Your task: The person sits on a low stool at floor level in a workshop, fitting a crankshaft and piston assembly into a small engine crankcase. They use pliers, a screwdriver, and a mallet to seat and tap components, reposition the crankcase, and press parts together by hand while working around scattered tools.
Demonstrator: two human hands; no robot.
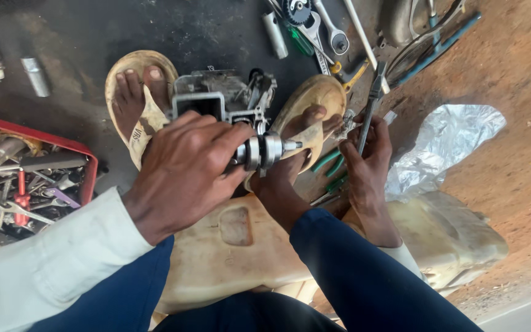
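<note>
Head view: left hand [182,169] clasps crankshaft [264,151], axis pointing right; right hand [367,161] grips upright pliers [370,107].

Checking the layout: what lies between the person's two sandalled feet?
In the head view, a grey metal engine part sits between the feet; the left hand grips its shaft.

the person wears a long white sleeve on the left arm, its cuff ending at the wrist in the lower left of the frame, the cloth slightly creased. a paler cuff edge shows at the right wrist, right of centre. dark blue trousers cover both legs along the bottom edge — smooth fabric, no visible pattern. the feet, upper centre, are in worn tan flip-flops with wide straps; the left sandal [137,104] has small lettering on its strap, the right sandal [314,107] is dusty.
</note>
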